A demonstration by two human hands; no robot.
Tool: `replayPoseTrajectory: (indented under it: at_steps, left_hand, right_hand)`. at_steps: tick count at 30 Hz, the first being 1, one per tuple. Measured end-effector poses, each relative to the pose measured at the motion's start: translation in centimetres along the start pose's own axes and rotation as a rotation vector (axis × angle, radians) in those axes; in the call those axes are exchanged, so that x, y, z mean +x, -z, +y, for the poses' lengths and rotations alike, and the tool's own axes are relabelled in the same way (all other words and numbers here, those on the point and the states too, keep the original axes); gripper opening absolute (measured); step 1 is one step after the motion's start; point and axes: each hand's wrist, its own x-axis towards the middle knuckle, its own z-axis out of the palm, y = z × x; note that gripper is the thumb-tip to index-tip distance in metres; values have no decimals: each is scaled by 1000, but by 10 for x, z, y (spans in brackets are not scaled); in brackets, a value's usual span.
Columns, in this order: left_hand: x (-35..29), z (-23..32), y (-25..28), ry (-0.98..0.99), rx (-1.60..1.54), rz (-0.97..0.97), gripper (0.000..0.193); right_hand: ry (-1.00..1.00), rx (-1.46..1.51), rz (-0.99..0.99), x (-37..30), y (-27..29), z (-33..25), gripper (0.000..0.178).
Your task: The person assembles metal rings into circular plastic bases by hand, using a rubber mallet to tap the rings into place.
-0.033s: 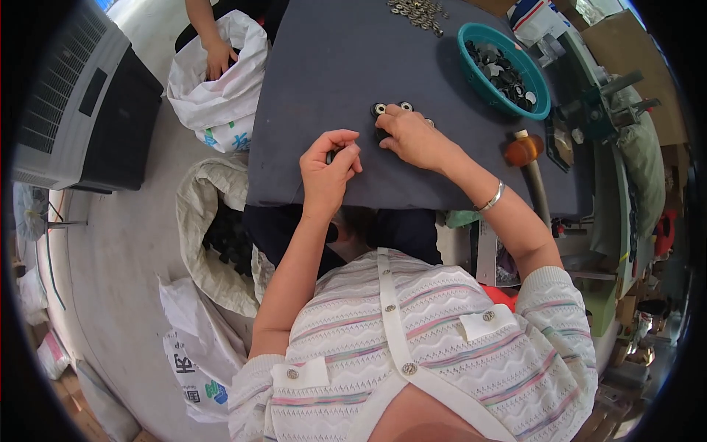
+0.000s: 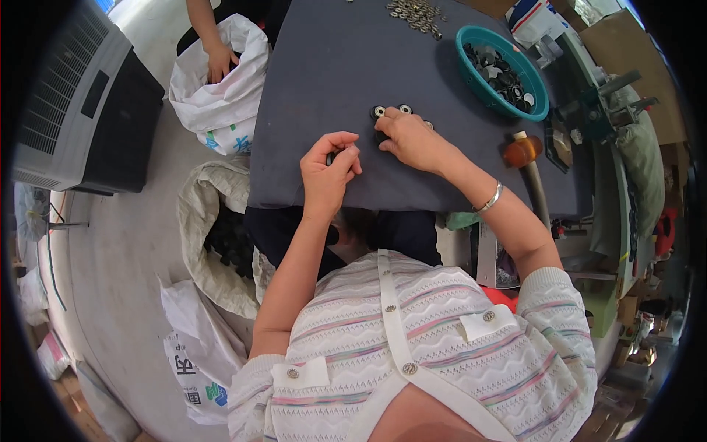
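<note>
On the grey-covered table (image 2: 317, 74), my right hand (image 2: 416, 142) reaches over a small cluster of black round parts with pale metal ring centres (image 2: 379, 112). Its fingers are bent down onto a dark piece at the cluster's near left side, mostly hidden under the fingertips. My left hand (image 2: 329, 166) is held above the table's near edge, its fingers curled round a small black part (image 2: 331, 158) that shows only in a sliver. Little of that part's shape can be made out.
Small metal rings (image 2: 416, 13) lie in a pile at the far edge. A teal basin (image 2: 465, 81) of black parts and a mallet (image 2: 523, 151) are on the right. Open sacks (image 2: 195, 110) stand left of the table; another person's hand (image 2: 219, 60) reaches into one.
</note>
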Motion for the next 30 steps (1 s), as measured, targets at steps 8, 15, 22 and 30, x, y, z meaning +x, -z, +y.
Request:
replayPoseTrajectory:
  at_steps: [8,15,22,30]
  left_hand:
    - [5,5,12,76,-95,-39,17]
    - [10,3,14,120,-165,-28,30]
    - [14,-5,7,19,-30,19,39]
    - [6,-2,19,54,-39,-49,42]
  right_hand:
    - [-2,-26,33,-18,-13,-9,27]
    - [205,40,279,-10,-6,-57,37]
    - [164,122,174,-6,-18,-65,33]
    - [74,427,445,-13,-8,-42,32]
